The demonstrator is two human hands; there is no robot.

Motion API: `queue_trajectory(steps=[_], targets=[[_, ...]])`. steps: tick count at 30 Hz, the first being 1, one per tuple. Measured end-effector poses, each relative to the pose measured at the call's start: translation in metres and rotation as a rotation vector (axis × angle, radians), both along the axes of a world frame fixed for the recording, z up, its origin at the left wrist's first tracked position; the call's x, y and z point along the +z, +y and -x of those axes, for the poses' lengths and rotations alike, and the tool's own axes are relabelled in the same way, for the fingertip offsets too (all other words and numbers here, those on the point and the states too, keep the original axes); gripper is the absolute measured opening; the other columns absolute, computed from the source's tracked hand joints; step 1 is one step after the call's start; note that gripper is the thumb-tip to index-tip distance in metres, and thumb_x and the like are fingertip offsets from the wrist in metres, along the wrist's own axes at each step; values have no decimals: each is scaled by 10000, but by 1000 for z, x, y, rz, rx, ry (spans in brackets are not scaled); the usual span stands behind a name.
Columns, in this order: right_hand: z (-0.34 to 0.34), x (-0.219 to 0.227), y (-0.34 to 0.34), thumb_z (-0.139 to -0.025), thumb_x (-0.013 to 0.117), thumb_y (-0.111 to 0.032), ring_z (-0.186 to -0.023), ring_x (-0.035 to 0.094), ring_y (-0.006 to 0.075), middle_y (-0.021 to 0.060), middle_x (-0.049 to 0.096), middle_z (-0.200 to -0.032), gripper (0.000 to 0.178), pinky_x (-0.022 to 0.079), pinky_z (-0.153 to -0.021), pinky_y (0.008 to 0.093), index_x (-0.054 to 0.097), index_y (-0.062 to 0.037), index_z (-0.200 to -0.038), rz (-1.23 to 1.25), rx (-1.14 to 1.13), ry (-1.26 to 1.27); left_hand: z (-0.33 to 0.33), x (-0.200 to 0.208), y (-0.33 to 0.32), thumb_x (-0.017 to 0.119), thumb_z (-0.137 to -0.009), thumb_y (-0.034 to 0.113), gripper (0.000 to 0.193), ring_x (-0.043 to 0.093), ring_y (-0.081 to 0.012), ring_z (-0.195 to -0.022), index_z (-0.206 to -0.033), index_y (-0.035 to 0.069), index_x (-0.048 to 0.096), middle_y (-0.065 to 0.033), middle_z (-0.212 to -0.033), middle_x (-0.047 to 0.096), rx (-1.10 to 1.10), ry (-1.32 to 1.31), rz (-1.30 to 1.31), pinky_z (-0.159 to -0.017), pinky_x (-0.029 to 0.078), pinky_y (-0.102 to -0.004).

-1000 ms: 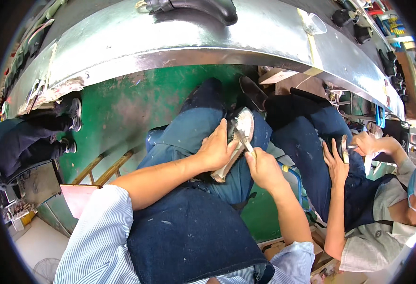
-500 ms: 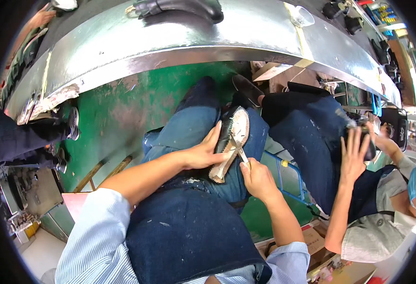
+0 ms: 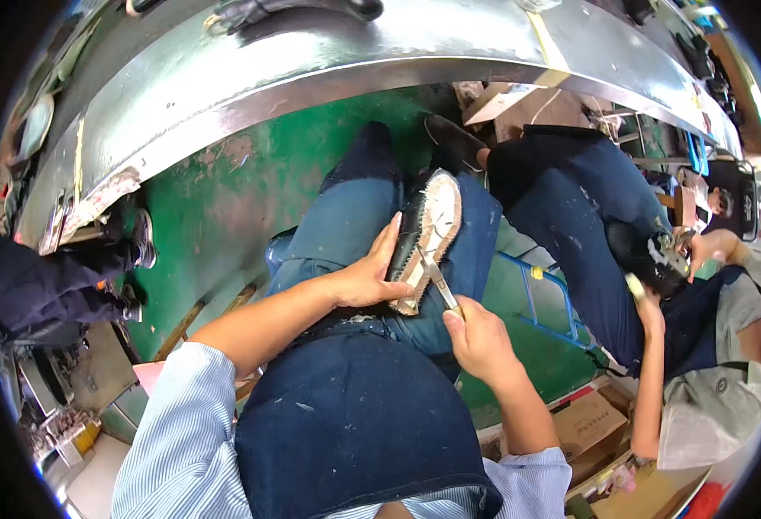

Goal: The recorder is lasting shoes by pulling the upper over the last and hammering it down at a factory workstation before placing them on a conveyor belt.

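Note:
A black shoe (image 3: 438, 216) lies upside down across my lap. Its pale, unfinished sole faces up, ringed by a jagged gathered edge. My left hand (image 3: 370, 275) grips it from the left, fingers along the dark upper and thumb over the heel end of the sole. In my right hand (image 3: 484, 342), the fingers are closed round the light handle of a slim metal hand tool (image 3: 441, 281), which looks like a knife. Its metal end points up and left, over the sole's right edge around mid-length; whether it touches is hard to tell.
A shiny metal bench (image 3: 311, 60) curves across the front, with a black boot (image 3: 289, 13) on it. At the right a co-worker holds a black shoe (image 3: 644, 255). A blue metal frame (image 3: 540, 303) stands between us, cardboard boxes (image 3: 588, 424) below. Another person's legs (image 3: 69, 268) show at left.
My right hand and the tool have shifted slightly down and right relative to the sole. The co-worker's nearer hand has dropped and now touches the black shoe. My whole view has shifted a little.

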State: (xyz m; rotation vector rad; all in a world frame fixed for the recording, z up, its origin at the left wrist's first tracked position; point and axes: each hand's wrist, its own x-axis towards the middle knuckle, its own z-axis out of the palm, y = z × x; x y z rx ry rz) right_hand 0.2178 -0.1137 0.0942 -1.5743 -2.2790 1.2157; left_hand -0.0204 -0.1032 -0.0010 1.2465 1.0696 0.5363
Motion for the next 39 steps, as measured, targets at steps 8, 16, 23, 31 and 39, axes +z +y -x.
queue_trajectory(steps=[8, 16, 23, 31, 39], targets=[[-15, -44, -24, -1041, 401, -312, -691, 652, 178, 104, 645, -768, 394, 511, -640, 324, 577, 39, -1002, 308, -365, 404, -15, -20, 54, 703, -887, 342, 698, 538, -232, -1187, -1358, -64, 388, -173, -1265, 554, 273, -97, 79, -1021, 428, -348], [-34, -86, -44, -1047, 380, -408, -722, 661, 203, 124, 643, -863, 529, 547, -678, 327, 564, 85, -1095, 553, -716, 738, 77, 63, 29, 717, -848, 356, 682, 587, -177, -1099, -1356, -23, 463, -82, -1221, 612, 471, -559, 131, -946, 476, -336], [-36, -70, -21, -1055, 347, -348, -667, 661, 254, 163, 641, -816, 479, 542, -616, 348, 543, 90, -1051, 639, -662, 692, 245, 247, 86, 655, -869, 328, 639, 598, -228, -1109, -1365, -25, 464, -156, -1266, 607, 815, 324, -669, -977, 463, -384], [-19, -84, -8, -1051, 329, -414, -618, 676, 248, 152, 645, -787, 525, 509, -488, 287, 537, 67, -1015, 694, -641, 718, 341, 245, 286, 744, -760, 400, 794, 493, -281, -1221, -1389, 64, 395, -128, -1257, 548, 293, 1960, -1026, -1029, 348, -449], [-40, -107, -10, -886, 657, -497, -1011, 655, 333, 162, 632, -1210, 486, 525, -844, 467, 591, -138, -1207, 951, -609, 654, 360, 172, 315, 557, -812, 124, 479, 531, -302, -1231, -1284, 45, 573, -168, -1286, 586, 237, 1705, -852, -1088, 353, -406]])
